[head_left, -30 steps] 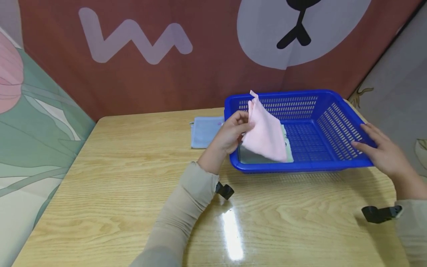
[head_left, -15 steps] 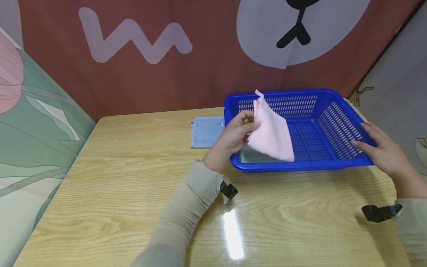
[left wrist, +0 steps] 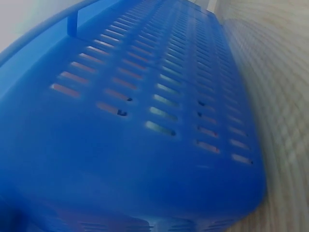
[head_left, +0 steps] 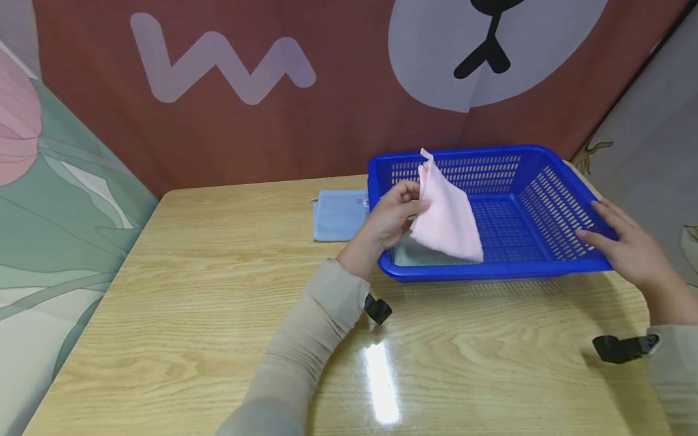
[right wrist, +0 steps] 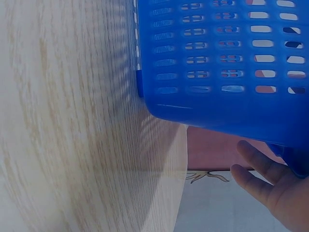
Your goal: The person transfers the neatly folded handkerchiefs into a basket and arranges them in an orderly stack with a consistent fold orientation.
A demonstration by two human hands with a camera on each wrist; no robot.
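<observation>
In the head view my left hand (head_left: 388,219) pinches a folded pink towel (head_left: 448,221) by its left edge. The towel has a small loop at its top corner and hangs tilted over the left part of a blue plastic basket (head_left: 491,270). Under it, inside the basket, lies a pale green cloth (head_left: 422,254), partly covered. My right hand (head_left: 632,248) holds the basket's right rim, thumb on the inner side. The right wrist view shows fingers (right wrist: 260,176) of that hand below the rim, outside the basket wall (right wrist: 217,106). The left wrist view shows only the basket's slotted side (left wrist: 130,159).
A light blue folded cloth (head_left: 339,216) lies on the wooden table (head_left: 218,290), just left of the basket. The basket stands near the table's back right, before a reddish-brown printed backdrop (head_left: 349,133).
My left hand has moved a little to the right with the pink towel, deeper over the basket. The right hand stays on the rim, and the basket has not moved.
</observation>
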